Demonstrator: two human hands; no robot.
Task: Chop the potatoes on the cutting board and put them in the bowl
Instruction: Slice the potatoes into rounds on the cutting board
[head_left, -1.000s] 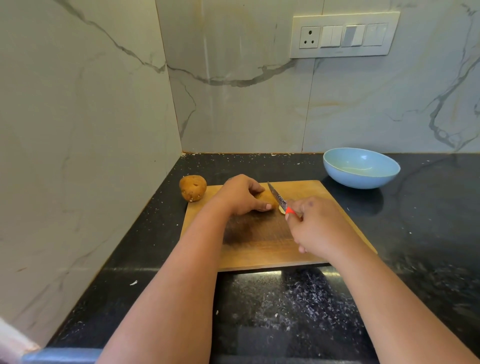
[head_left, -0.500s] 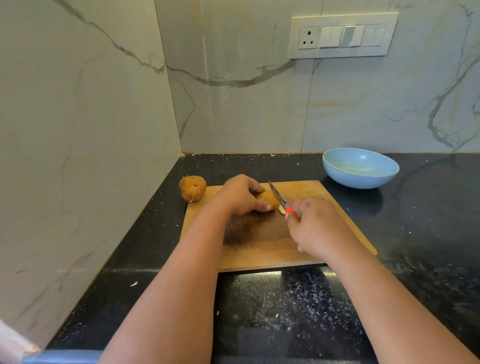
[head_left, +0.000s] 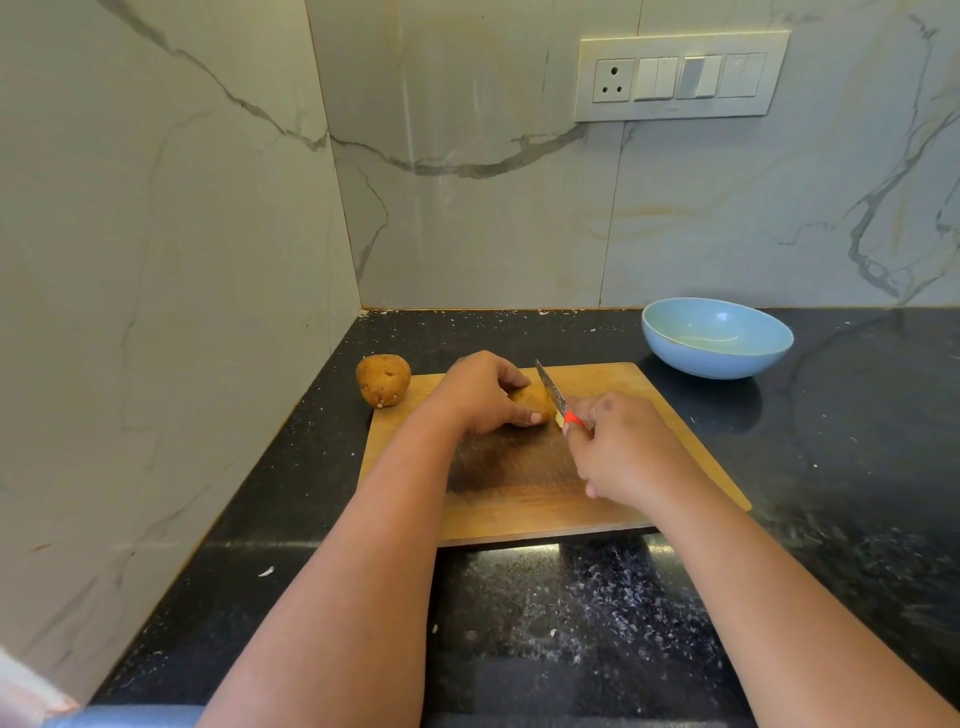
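From the head camera, the left hand (head_left: 480, 392) is curled over a potato (head_left: 532, 404) on the wooden cutting board (head_left: 670, 441), fingers on top and thumb along the near side, most likely to pin it so it cannot roll under the blade. The right hand (head_left: 621, 452) grasps a knife (head_left: 553, 397) by its red handle, with the blade angled away from the person and set against the potato's right end, just clear of the left thumb; this looks like a slice being taken off that end. A pale bit shows beside the blade near the handle, probably cut potato, though it is too small to be sure. A second, whole potato (head_left: 383, 380) sits at the board's far left corner, seemingly half on the board and half on the counter, uncut and out of the knife's way. The light blue bowl (head_left: 717, 338) stands off the board, just past its far right corner on the knife-hand side, handy for pieces; nothing can be seen in it. The board lies on a black speckled counter (head_left: 857, 467) scattered with pale crumbs, in a corner of white marble-patterned walls (head_left: 182, 234). A switch and socket panel (head_left: 680, 75) is set in the back wall above the bowl.
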